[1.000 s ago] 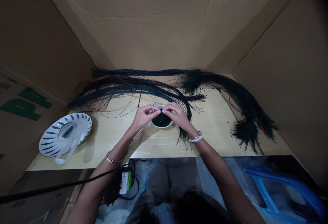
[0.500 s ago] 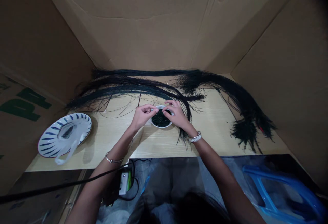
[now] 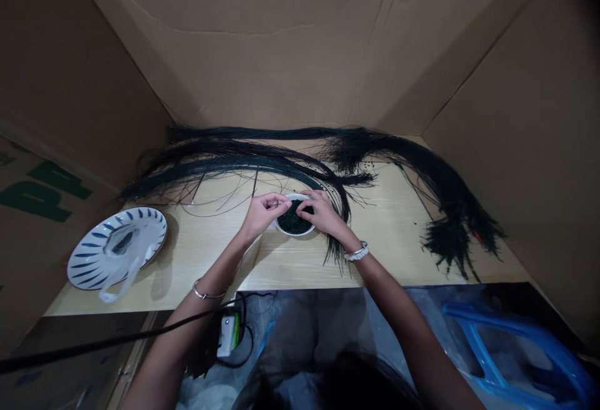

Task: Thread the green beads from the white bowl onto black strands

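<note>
A small white bowl [image 3: 295, 234] stands on the table, filled with tiny dark green, glinting bits [image 3: 291, 220]. At its left rim, my left hand [image 3: 262, 214] has thumb and forefinger pinched together; whatever lies between them is too small to make out. My right hand [image 3: 324, 214] reaches over the bowl's right side, thumb and fingertips drawn together just above the bits. What the right fingertips hold, if anything, cannot be seen. Close behind and beside the right hand, a bundle of thin dark strands [image 3: 281, 165] curves across the table and down past the bowl.
More dark strands [image 3: 267, 134] run along the back, and a thick bundle with tufted ends [image 3: 434, 169] bends down the right side. A blue-striped white plate [image 3: 89, 260] with a clear plastic bag [image 3: 129, 260] sits at left. Cardboard walls [image 3: 281, 54] enclose the table. A black cable [image 3: 117, 338] crosses my left forearm.
My right hand has dipped slightly lower, its fingers closing in toward the thumb over the bowl. My left hand keeps its pinch in nearly the same place.
</note>
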